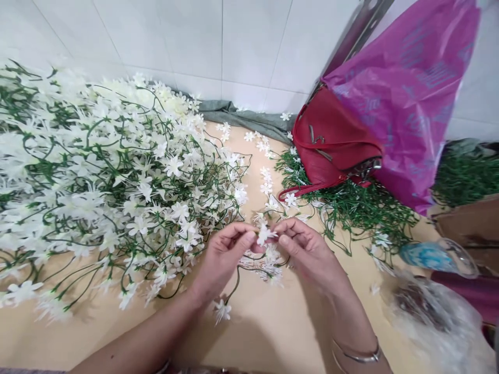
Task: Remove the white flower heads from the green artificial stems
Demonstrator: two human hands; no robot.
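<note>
- Step in hand: a single white flower (265,235) is being worked between the fingertips of both hands, over the middle of the worktop (273,324); this looks like fine fitting or adjusting of one blossom.
- Left hand (228,246): thumb and index finger are closed in a pinch at the base of the flower, the other fingers curled behind.
- Right hand (310,252): thumb and index finger are nearly together at the petals' opposite edge; the view is too small to tell whether they grip or merely touch.
- The next move seems to call for a steady left pinch and a light right fingertip, since the petals look thin and easily creased.
- Left side: the heap of white flowers (128,176) reaches right up to the left hand, its looping green stems liable to snag.
- Beyond the hands: loose blossoms (266,182) lie in a strip towards the wall (249,47), leaving little free surface.
- Right side: green stems (362,208) spread under the red bag (335,135); the cup (436,257) and clear plastic bag (440,317) stand farther out.
- Most open room: the bare surface between the forearms, towards the near edge.
</note>
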